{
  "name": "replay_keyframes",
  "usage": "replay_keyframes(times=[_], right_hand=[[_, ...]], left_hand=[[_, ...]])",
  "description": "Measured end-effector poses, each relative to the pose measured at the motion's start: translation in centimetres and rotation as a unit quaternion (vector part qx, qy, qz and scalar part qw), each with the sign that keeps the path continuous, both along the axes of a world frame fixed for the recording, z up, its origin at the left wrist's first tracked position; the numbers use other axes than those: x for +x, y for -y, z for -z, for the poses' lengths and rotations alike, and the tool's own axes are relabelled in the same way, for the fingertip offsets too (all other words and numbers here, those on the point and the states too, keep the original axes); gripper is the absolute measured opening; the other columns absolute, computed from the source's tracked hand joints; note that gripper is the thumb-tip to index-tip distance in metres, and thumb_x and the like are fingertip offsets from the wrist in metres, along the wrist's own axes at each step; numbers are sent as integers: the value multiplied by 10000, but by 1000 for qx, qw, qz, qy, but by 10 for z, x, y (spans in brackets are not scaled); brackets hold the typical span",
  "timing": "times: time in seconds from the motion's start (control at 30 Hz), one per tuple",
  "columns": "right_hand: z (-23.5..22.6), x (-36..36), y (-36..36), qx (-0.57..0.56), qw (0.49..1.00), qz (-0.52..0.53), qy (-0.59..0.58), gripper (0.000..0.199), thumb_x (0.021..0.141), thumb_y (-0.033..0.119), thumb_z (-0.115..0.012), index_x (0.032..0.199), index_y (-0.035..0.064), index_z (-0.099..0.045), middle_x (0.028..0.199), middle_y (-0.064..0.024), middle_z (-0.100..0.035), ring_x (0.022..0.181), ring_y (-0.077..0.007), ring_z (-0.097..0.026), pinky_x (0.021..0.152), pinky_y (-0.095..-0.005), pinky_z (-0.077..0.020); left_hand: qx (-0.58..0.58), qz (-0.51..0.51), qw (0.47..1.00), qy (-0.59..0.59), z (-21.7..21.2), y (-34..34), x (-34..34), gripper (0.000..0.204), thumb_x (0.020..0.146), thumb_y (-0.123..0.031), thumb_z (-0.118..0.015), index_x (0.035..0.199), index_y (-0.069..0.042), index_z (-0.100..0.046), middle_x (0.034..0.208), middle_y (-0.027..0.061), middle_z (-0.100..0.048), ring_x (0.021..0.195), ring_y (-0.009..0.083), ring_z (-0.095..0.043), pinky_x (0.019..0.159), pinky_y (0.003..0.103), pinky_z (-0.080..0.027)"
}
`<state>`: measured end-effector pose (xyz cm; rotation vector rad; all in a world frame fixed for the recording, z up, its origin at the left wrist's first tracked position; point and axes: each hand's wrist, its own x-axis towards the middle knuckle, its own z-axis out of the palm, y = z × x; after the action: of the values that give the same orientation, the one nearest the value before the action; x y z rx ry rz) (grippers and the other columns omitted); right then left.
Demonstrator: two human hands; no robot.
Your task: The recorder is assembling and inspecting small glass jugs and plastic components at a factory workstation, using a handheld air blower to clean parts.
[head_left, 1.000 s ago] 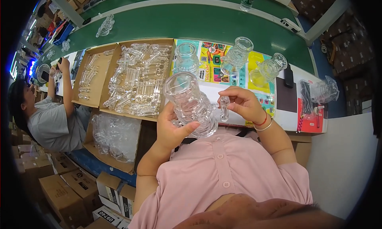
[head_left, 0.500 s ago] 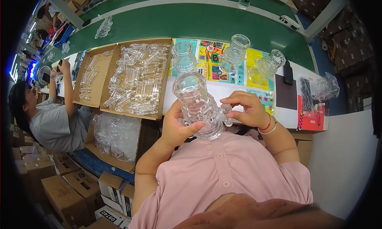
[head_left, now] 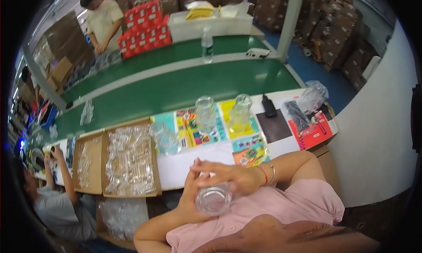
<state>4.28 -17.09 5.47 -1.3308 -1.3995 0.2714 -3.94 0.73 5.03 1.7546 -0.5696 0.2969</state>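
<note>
A clear glass water pipe [head_left: 214, 199] is held close against my pink shirt, one round end tilted up toward me. My left hand [head_left: 190, 202] wraps its left side. Across its far side lies my right hand [head_left: 235, 177], palm against the glass and fingers overlapping the left fingertips. The pipe's side tube is hidden from view. Beyond my hands, similar glass pipes stand on the bench: one at the left [head_left: 165, 136], one in the middle [head_left: 205, 114] and one at the right [head_left: 240, 114], on colourful printed sheets [head_left: 189, 125].
Open cartons of clear glass tubes [head_left: 129, 160] lie left, above a box of clear plastic bags [head_left: 123, 215]. A black bottle [head_left: 269, 107] and a bagged glass piece [head_left: 313, 97] are at right. A co-worker [head_left: 57, 213] sits left; another person [head_left: 103, 24] stands beyond the green bench [head_left: 184, 86].
My view has lifted toward the far side of the bench. The pipe has tipped its round end toward me, and my right hand has moved from the side tube across to my left fingers.
</note>
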Motion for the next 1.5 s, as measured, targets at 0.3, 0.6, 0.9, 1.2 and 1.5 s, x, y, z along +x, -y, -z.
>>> replay_keyframes(times=[0.3, 0.6, 0.9, 1.2, 1.5], right_hand=[[7, -21, 17, 14, 990, -121, -70, 540, 921, 425, -307, 1233, 4, -441, 1286, -191, -407, 1226, -328, -357, 1013, -374, -263], [10, 36, -9, -6, 822, 7, -570, 532, 931, 446, -279, 1171, 13, -473, 1106, -84, -540, 1032, -153, -488, 913, -316, -373], [1, 27, 6, -13, 926, 311, 215, 368, 647, 51, -615, 1007, 106, -567, 1001, -31, -627, 1046, -249, -549, 1026, -565, -148], [4, 29, 3, 26, 917, 323, 231, 329, 660, 62, -628, 979, 94, -559, 969, -55, -632, 960, -242, -589, 1010, -585, -168], [26, 25, 5, 14, 987, 159, 25, 589, 848, 428, -508, 1237, 6, -375, 1084, -170, -535, 1009, -278, -535, 929, -342, -356]], left_hand=[[92, 190, 977, 3, -18, 3, 0, 633, 589, -193, -770, 1134, -6, -509, 1164, 194, -500, 1124, 321, -475, 913, 386, -395], [-277, 86, 877, -383, 19, -8, 42, 793, 622, -371, -767, 1226, -7, -403, 1242, 126, -433, 1106, 225, -475, 947, 367, -376], [141, -131, 980, 54, -5, -16, 18, 639, 567, -188, -797, 1102, 6, -506, 1099, 180, -541, 1044, 333, -528, 902, 404, -413], [191, -117, 947, 230, -5, -14, 20, 548, 598, -211, -758, 1060, -12, -542, 1088, 169, -541, 1041, 353, -524, 915, 463, -388], [-293, -23, 938, -184, 1, -17, 21, 771, 580, -314, -808, 1167, 19, -436, 1144, 176, -521, 1016, 296, -529, 890, 398, -421]])
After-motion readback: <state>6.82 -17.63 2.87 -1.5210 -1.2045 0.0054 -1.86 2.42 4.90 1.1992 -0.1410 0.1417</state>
